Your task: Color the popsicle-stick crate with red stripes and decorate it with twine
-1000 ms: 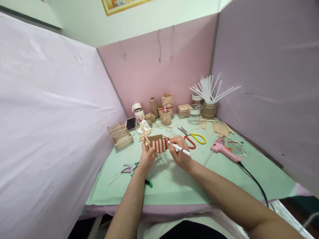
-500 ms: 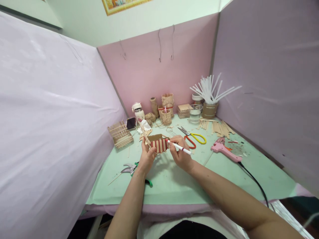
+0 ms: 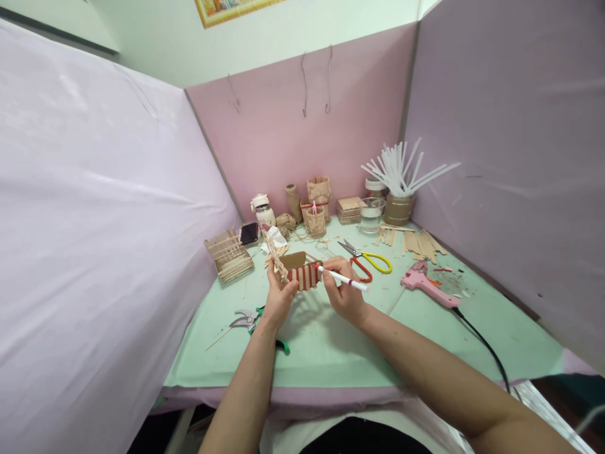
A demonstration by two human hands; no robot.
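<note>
In my left hand point(image 3: 278, 301) is a small wooden-stick craft piece point(image 3: 302, 277), held by its left side above the table. Its near face carries red and bare-wood stripes, and brown cardboard shows behind. My right hand point(image 3: 344, 293) grips a white marker point(image 3: 347, 280) like a pen. The marker's red tip meets the upper right of the striped face. Green-handled pruning shears point(image 3: 246, 320) lie under and beside my left wrist. Just beyond my right hand rest scissors point(image 3: 363, 257) with one red and one yellow handle.
A pink glue gun point(image 3: 428, 287) with a black cord lies at right. Loose wooden sticks point(image 3: 416, 243), a water cup point(image 3: 372, 217) and a pot of white glue sticks point(image 3: 398, 208) stand behind it. At left are a stick rack point(image 3: 229, 255), phone point(image 3: 249, 233) and twine ball point(image 3: 286, 224).
The view shifts very slightly. The craft piece is tilted a little differently, and the marker's back end has swung slightly to the right; both hands keep their hold.
</note>
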